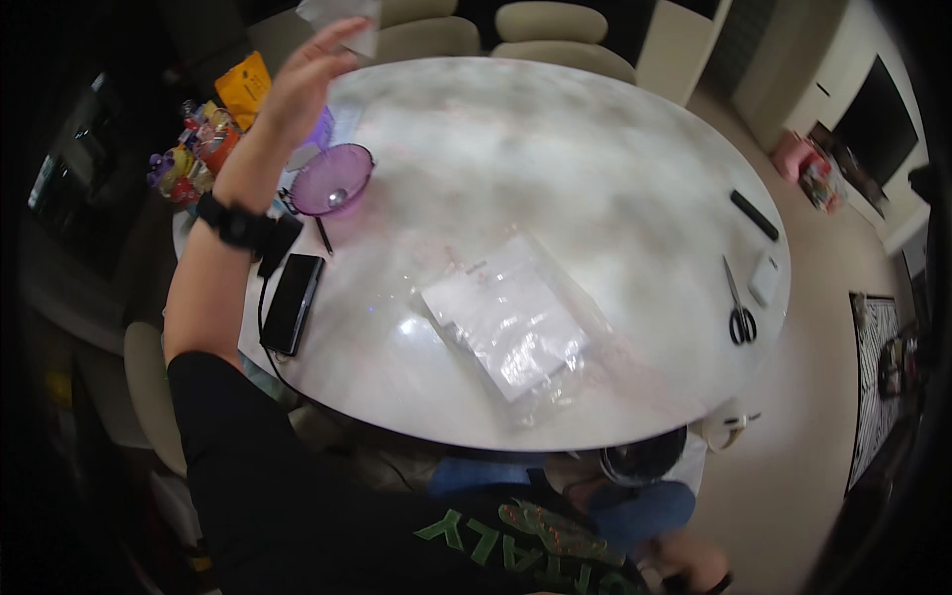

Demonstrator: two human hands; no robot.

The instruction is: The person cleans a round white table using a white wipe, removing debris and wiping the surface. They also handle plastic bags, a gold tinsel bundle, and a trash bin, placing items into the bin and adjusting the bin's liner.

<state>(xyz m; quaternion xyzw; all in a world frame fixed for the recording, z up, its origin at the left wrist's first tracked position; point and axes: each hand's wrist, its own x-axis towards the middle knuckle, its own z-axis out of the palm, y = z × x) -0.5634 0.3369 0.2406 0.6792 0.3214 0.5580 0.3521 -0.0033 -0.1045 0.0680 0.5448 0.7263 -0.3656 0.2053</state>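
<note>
My left hand (pixel 305 85) is raised over the table's far left side, wrist strapped with a black band (pixel 236 225). Its fingers overlap a white sheet-like piece (pixel 346 26) at the top edge; whether they grip it is unclear. Below the forearm sits a translucent purple bowl (pixel 332 178) with a small shiny round thing inside. My right hand (pixel 692 559) is low at the bottom right, blurred, beside my thigh. Before me on the table lies a clear plastic bag (pixel 554 372) around a flat white item (pixel 506 320).
Scissors (pixel 736 312), a white case-like device (pixel 764 279) and a black bar (pixel 754 216) line the oval table's (pixel 535 171) right side. A black phone-like device (pixel 294 305) and a cable lie left. Colourful small packages (pixel 193 156) crowd the far left. Chairs (pixel 554 37) stand behind.
</note>
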